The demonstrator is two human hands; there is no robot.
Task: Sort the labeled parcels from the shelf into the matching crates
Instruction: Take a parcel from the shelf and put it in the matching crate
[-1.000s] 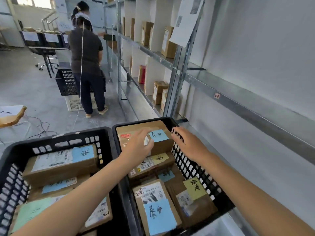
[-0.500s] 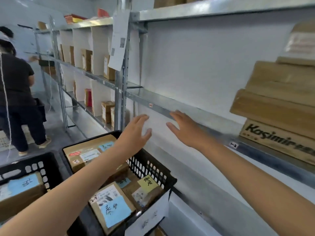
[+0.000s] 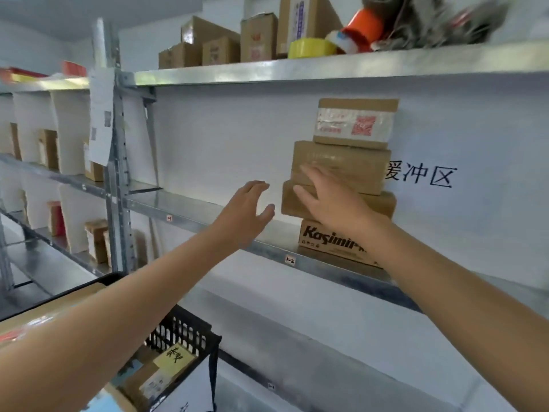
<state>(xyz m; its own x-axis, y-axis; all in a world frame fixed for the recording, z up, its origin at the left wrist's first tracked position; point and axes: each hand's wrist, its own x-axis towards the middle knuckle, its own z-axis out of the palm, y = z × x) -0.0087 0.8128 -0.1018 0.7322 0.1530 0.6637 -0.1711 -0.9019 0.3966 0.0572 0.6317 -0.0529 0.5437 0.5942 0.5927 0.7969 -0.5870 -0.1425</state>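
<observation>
R hand (image 3: 329, 203) at boxy cardboard parcels (image 3: 350, 162), metal shelf (image 3: 208, 210)

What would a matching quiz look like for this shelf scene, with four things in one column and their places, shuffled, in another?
Things:
1. Kasimir box
2. yellow tape roll
3. black crate
4. left hand

Places:
A. on the top shelf
B. open in the air, just left of the stack
C. at the bottom of that stack
D. lowest in view, at the lower left

Pairs: 1-C, 2-A, 3-D, 4-B.
</observation>
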